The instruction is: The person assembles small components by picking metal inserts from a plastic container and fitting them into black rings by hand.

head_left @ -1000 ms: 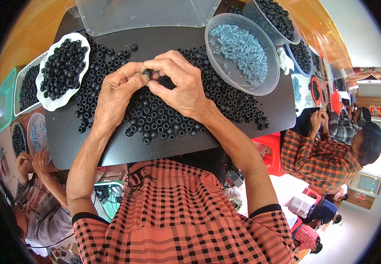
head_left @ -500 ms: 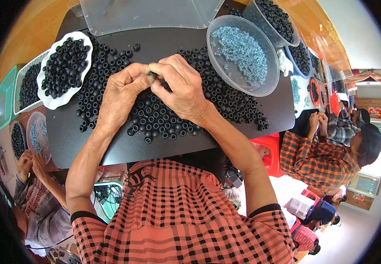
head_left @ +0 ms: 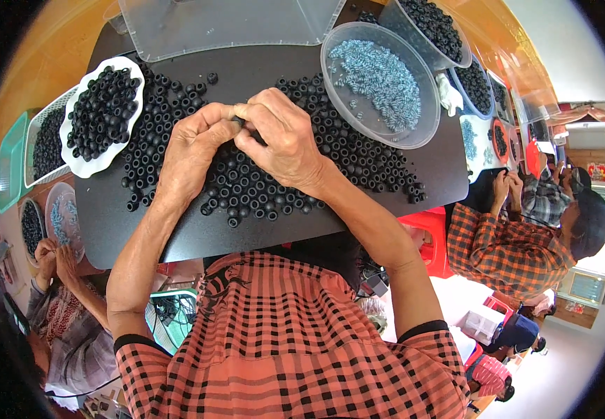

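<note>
Over the middle of the dark table (head_left: pixel 149 234), my left hand (head_left: pixel 194 148) and my right hand (head_left: pixel 283 143) meet fingertip to fingertip. A small black round piece (head_left: pixel 238 120) shows between them, pinched by my left thumb and forefinger, while the right thumb and forefinger press at its upper side. Whether my right fingers also hold a smaller part is hidden. Many loose black hollow round pieces (head_left: pixel 250 185) are spread under and around both hands. To the right of my right hand stands a round clear tub (head_left: pixel 337 101) of small pale-blue translucent pieces (head_left: pixel 379 77).
At the left, a white scalloped plate (head_left: pixel 87 166) holds a heap of black pieces. Behind lies a large clear plastic bin (head_left: pixel 225 28). More containers of black pieces, including a clear tub (head_left: pixel 466 52), stand at the far right. Co-workers (head_left: pixel 512 244) sit on both sides.
Both hands stay together at nearly the same spot. The right fingers have shifted slightly on the black piece, and the view has tilted a little.
</note>
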Motion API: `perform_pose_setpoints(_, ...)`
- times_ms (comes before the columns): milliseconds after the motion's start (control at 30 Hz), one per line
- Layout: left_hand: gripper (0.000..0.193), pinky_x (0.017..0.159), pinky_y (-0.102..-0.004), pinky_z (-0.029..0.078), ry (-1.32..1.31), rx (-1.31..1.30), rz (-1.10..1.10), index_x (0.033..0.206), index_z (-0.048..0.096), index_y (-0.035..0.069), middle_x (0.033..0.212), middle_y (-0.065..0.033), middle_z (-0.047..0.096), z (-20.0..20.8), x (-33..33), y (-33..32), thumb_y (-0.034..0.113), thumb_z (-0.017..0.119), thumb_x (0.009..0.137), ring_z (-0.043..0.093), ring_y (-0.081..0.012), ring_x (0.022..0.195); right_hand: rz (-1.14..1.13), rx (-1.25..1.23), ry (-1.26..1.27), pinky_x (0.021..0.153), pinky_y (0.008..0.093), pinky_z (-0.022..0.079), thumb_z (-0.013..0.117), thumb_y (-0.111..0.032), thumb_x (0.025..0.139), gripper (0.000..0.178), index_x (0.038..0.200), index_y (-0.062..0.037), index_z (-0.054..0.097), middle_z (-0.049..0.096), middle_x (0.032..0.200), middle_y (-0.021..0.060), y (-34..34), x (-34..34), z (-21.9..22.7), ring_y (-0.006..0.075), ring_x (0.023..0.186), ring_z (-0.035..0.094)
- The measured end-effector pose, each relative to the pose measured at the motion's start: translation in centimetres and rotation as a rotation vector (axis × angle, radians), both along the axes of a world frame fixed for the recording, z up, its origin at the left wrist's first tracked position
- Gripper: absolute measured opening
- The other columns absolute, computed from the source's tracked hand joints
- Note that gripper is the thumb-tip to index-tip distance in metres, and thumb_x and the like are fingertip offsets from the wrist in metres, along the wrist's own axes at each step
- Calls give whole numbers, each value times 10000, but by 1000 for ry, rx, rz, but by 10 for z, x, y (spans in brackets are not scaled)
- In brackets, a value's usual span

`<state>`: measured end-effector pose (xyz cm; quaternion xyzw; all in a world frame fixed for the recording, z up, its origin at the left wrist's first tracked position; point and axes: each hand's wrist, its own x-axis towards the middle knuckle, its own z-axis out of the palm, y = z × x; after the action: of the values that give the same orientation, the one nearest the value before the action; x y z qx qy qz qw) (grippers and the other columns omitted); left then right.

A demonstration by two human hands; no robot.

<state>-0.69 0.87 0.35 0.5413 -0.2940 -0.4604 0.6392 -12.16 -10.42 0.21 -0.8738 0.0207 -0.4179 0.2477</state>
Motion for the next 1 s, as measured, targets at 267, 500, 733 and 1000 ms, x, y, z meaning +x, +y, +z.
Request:
perform_pose_setpoints(267,143,745,-210,439,21,23,-31,950,646,18,870,-14,643,-3,7,2,76,540,874,558,-63,791,28,111,11,603,317,481,683,54,631,290,898,-5,586,536,781,84,0,1,-3,217,700,558)
perform_pose_setpoints(500,147,873,-264,457,198,-82,-124,976,618,7,929,-53,642,5,9,0,108,554,889,592,-111,867,9,174,4,675,352,475,692,15,641,345,972,-18,600,565,853,96,0,-1,3,249,763,554)
perform_pose_setpoints(733,164,888,-266,452,218,-67,-122,1004,599,-1,934,-25,606,0,13,2,117,550,902,575,-105,892,-13,-1,-12,652,313,496,726,14,639,382,1006,12,620,607,905,105,-3,0,2,233,767,577)
perform_pose_setpoints(1000,169,896,-275,452,241,-81,-132,996,598,0,929,-29,609,5,7,5,141,557,913,586,-114,907,-77,-158,-27,649,339,436,700,28,641,331,960,37,613,593,867,103,9,-1,4,233,722,553)
